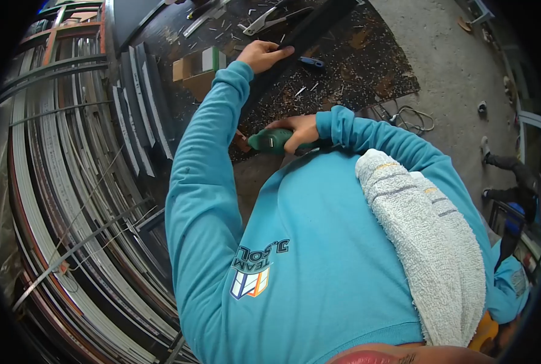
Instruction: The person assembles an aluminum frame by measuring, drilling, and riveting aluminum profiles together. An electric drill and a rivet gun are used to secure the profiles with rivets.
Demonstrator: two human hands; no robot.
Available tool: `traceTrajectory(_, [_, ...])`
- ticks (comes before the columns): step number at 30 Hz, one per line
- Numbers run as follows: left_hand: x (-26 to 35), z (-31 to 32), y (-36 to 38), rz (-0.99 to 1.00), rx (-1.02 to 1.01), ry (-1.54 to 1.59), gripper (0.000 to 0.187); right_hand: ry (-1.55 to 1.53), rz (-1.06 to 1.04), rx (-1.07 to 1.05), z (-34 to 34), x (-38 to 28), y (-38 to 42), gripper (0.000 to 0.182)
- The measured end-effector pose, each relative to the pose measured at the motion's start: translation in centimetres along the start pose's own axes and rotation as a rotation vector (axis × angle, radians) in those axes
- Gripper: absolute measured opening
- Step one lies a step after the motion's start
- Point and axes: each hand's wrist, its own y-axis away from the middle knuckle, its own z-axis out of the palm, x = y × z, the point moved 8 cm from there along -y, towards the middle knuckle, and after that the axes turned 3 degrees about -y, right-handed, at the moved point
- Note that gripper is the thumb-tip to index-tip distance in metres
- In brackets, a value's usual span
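My left hand (264,56) grips a long black bar (316,30) that runs diagonally across the dark worktable (367,67). Close to my body, my right hand (298,130) is wrapped round a green power tool (270,141), whose front end points left near the table's near edge. A blue-handled tool (312,62) lies just right of the bar. Beyond it are pliers-like clamps (264,23) with pale handles. An open cardboard box (196,76) with a green and white item stands left of my left hand.
Metal shavings and small sticks litter the table. Grey metal profiles (140,103) lie at its left, beside a rack of long strips (52,158). A cable (416,118) lies on the concrete floor (446,60). Other people's dark-clothed legs (513,170) and teal sleeve (513,291) show at right.
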Motion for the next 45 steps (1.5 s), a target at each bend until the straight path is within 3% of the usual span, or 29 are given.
traceTrajectory(1, [-0.1, -0.3, 0.2, 0.064, 0.030, 0.071, 0.071, 0.014, 0.005, 0.028, 0.2, 0.2, 0.0, 0.083])
traceTrajectory(5, [-1.1, -1.6, 1.5, 0.143, -0.281, 0.205, 0.067, -0.008, 0.016, 0.098, 1.2, 1.2, 0.0, 0.083])
traceTrajectory(7, [-2.9, -3.5, 2.4, 0.137, -0.325, 0.222, 0.065, -0.027, 0.024, 0.086, 1.5, 1.1, 0.0, 0.082])
traceTrajectory(10, [-2.5, -6.8, 6.7, 0.331, -0.301, 0.491, 0.059, -0.016, 0.041, 0.059, 1.3, 0.0, 0.6, 0.082])
traceTrajectory(12, [-3.4, -8.4, 10.3, 0.418, -0.314, 0.618, 0.068, 0.002, 0.043, 0.077, 1.0, -0.2, 1.1, 0.082])
traceTrajectory(14, [-5.9, -9.5, 13.4, 0.381, -0.224, 0.622, 0.074, 0.023, 0.033, 0.114, 1.0, 0.8, 0.9, 0.082])
traceTrajectory(16, [-4.5, -10.5, 17.9, 0.585, -0.215, 0.746, 0.058, 0.031, 0.024, 0.135, 1.1, 0.9, 0.8, 0.081])
traceTrajectory(18, [-5.4, -11.1, 22.2, 0.682, -0.047, 0.795, 0.055, 0.014, 0.029, 0.142, 1.5, 0.8, 1.1, 0.081])
traceTrajectory(19, [-12.5, -11.0, 22.5, 0.566, -0.026, 0.914, 0.054, -0.003, 0.015, 0.149, 1.5, 0.9, 1.1, 0.081])
traceTrajectory(21, [-20.2, -11.8, 25.2, 0.422, -0.025, 1.128, 0.050, -0.035, -0.012, 0.155, 1.7, 1.1, 1.0, 0.081])
traceTrajectory(23, [-19.8, -12.1, 28.4, 0.501, 0.105, 1.233, 0.046, -0.066, -0.004, 0.145, 1.7, 1.0, 1.0, 0.082])
traceTrajectory(25, [-19.1, -11.8, 31.1, 0.699, 0.423, 1.228, 0.044, -0.069, 0.020, 0.131, 1.9, 1.1, 0.7, 0.082])
traceTrajectory(28, [-23.2, -14.6, 33.7, 0.727, 0.665, 1.326, 0.047, 0.001, -0.001, 0.149, 1.8, 0.4, 0.7, 0.082])
traceTrajectory(30, [-22.6, -18.3, 34.7, 0.780, 0.475, 1.327, 0.046, 0.002, -0.027, 0.158, 1.7, 0.5, 0.8, 0.082])
traceTrajectory(32, [-23.0, -21.2, 37.6, 0.143, 1.229, 1.187, 0.044, -0.078, -0.068, 0.148, 1.4, 0.0, 1.5, 0.082])
traceTrajectory(35, [-17.1, -22.7, 37.1, 0.147, 1.140, 1.156, 0.042, -0.377, -0.102, 0.154, 0.2, -1.0, 6.6, 0.083])
traceTrajectory(37, [-15.0, -20.9, 35.1, 0.208, 1.126, 1.295, 0.039, -0.307, -0.200, 0.315, -2.7, -1.5, 12.2, 0.085])
traceTrajectory(38, [-14.0, -19.4, 33.9, 0.236, 1.125, 1.363, 0.038, -0.164, -0.120, 0.438, -4.2, -2.0, 15.2, 0.088])
traceTrajectory(40, [-13.5, -13.6, 30.6, 0.149, 1.103, 1.212, 0.033, -0.136, -0.131, 0.675, -7.6, -0.2, 21.5, 0.088])
traceTrajectory(41, [-12.1, -8.8, 26.9, 0.104, 0.922, 1.649, 0.030, -0.089, -0.108, 0.786, -9.1, -0.1, 24.5, 0.086])
traceTrajectory(43, [-10.0, -0.7, 20.4, -0.080, 0.929, 1.894, 0.025, -0.118, 0.022, 0.967, -12.7, 3.3, 30.3, 0.075])
traceTrajectory(45, [-9.0, 6.5, 14.0, -0.249, 0.843, 2.191, 0.024, -0.190, 0.010, 1.134, -14.4, 2.7, 33.1, 0.064])
